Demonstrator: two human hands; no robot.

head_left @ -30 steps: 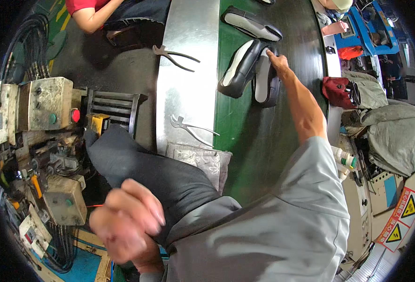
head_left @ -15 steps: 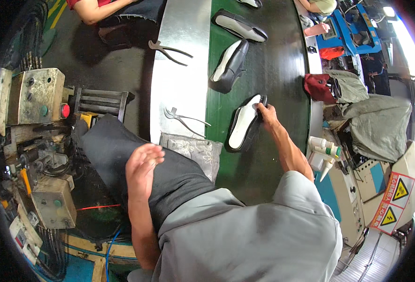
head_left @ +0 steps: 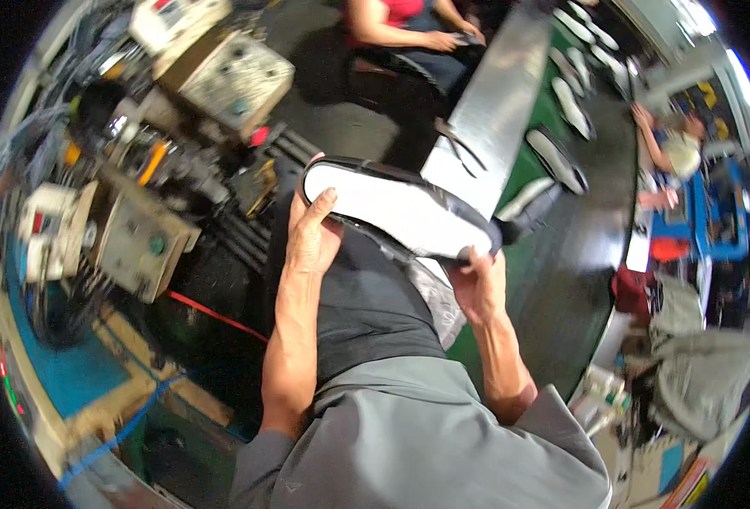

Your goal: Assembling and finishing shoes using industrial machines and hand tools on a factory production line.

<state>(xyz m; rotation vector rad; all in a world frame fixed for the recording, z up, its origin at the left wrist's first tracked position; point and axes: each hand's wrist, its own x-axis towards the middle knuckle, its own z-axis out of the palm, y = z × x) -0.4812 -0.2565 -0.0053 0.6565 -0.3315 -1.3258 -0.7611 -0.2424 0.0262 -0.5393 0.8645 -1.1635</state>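
Observation:
A black shoe (head_left: 400, 208) with a white underside facing up is held across my lap, between both hands. My left hand (head_left: 314, 236) grips one end, its thumb pressed on the white surface. At the other end my right hand (head_left: 481, 284) is closed round the shoe, slightly blurred by motion. Just beyond the right hand, a dark shoe (head_left: 528, 208) lies on the green conveyor belt, with another black, white-soled shoe (head_left: 557, 159) past it. A pair of pincers (head_left: 461, 151) rests on the metal ledge (head_left: 498, 106) beside the belt.
A machine with control boxes (head_left: 142, 236) stands at my left, a red cord (head_left: 218, 314) near it. Several more shoes lie farther along the belt. One co-worker (head_left: 392, 25) in red sits ahead; another (head_left: 680, 153) is across the belt. A patterned cloth (head_left: 439, 305) lies by my lap.
My right hand has lifted the nearest shoe off the belt and brought it left over my lap. My left hand, open before, now grips it too. The view has turned left.

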